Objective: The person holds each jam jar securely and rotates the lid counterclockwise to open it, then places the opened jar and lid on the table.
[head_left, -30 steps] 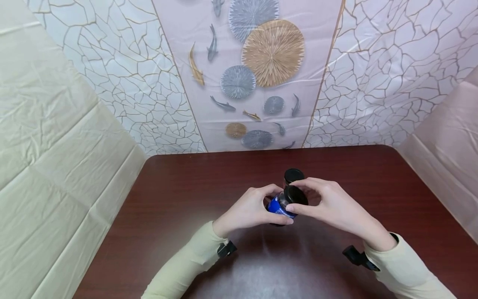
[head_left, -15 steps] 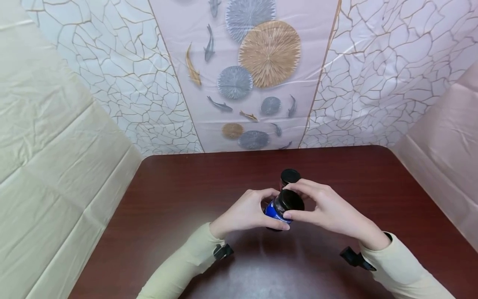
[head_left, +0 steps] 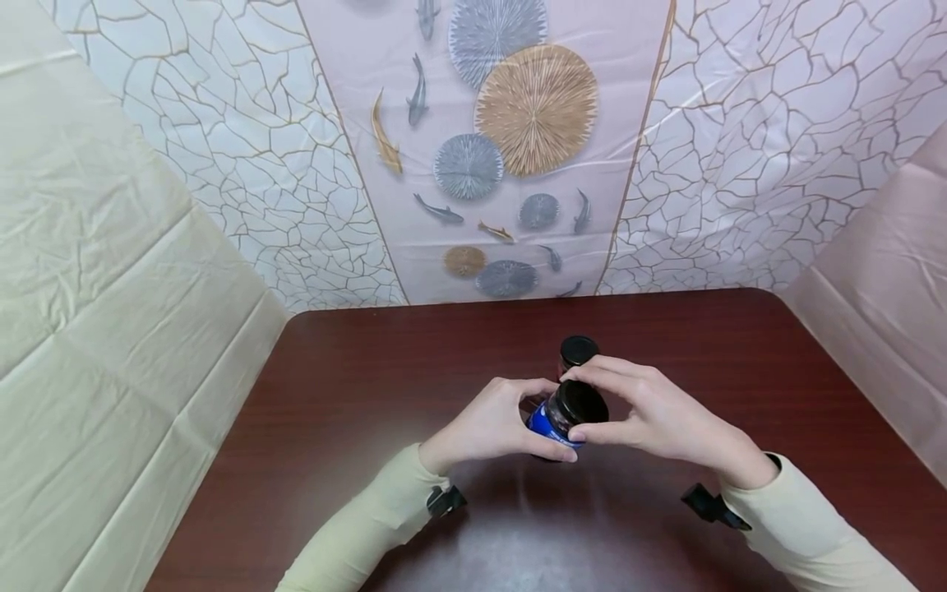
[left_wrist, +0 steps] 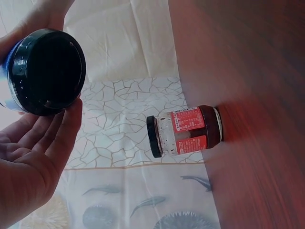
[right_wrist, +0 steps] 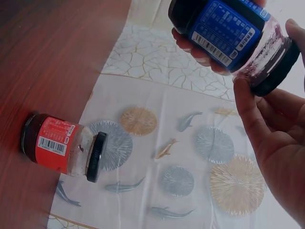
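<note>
A glass jar with a blue label is held tilted above the table. My left hand grips it round the body, thumb on the near side. My right hand pinches the rim of its black lid between thumb and fingers. The right wrist view shows the blue label with a barcode, and clear glass below the lid. In the left wrist view, the jar's dark round end faces the camera. Behind the hands, a red-labelled jar stands upright on the table, black lid on.
The dark red-brown table has rounded far corners. A patterned cloth hangs behind it, with plain cloth along the left side and more on the right. Black wrist mounts sit on both sleeves.
Both hands and the blue-labelled jar have come slightly nearer, and more of the red-labelled jar's lid area shows behind them. The hold on body and lid looks the same.
</note>
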Motion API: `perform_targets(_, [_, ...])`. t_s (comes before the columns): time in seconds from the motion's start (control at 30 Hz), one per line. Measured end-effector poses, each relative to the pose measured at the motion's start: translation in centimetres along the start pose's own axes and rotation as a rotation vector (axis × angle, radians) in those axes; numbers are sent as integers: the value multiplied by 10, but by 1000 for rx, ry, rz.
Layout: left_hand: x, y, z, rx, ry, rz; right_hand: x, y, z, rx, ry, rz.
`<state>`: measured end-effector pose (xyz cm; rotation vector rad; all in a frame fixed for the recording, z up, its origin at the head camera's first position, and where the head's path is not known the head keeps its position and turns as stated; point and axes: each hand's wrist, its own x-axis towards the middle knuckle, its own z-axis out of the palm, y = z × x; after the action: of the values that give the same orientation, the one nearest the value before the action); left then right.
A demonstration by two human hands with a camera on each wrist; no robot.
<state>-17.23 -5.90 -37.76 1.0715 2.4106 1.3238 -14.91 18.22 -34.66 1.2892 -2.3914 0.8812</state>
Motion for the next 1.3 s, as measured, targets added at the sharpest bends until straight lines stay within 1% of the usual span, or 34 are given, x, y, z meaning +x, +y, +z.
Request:
perform_targets(0.13, [0,0,1,-9,-8,-4,-1,2,-2,-14,-13,-33])
perform_targets(0.33, [0,0,2,-8,-13,9,0,3,-5,-45,-32,-75])
perform_targets(0.5, [4,-1,5,-6,-35,10,0,5,-10,-73,-51,-110])
perform_targets(0.6, [7,-2,6,-4,-43,7,0,5,-15,-86,-67,-116])
perform_targets(0.77, [10,0,6,-8,-53,15,-1,6,-20,-87,-100,-101])
perform_targets(1.0, [10,-2,8,-41,-106,27,-4,6,-19,-78,-125,-103])
perform_targets(1.17, [9,-4,9,-62,-120,24,-3,5,-19,-93,-133,-98])
perform_targets(1.23, [9,-5,9,-36,-106,28,-3,3,-19,-90,-144,-62])
perform_targets(1.3, [8,-6,9,19,-77,43,-3,1,-18,-84,-150,-15])
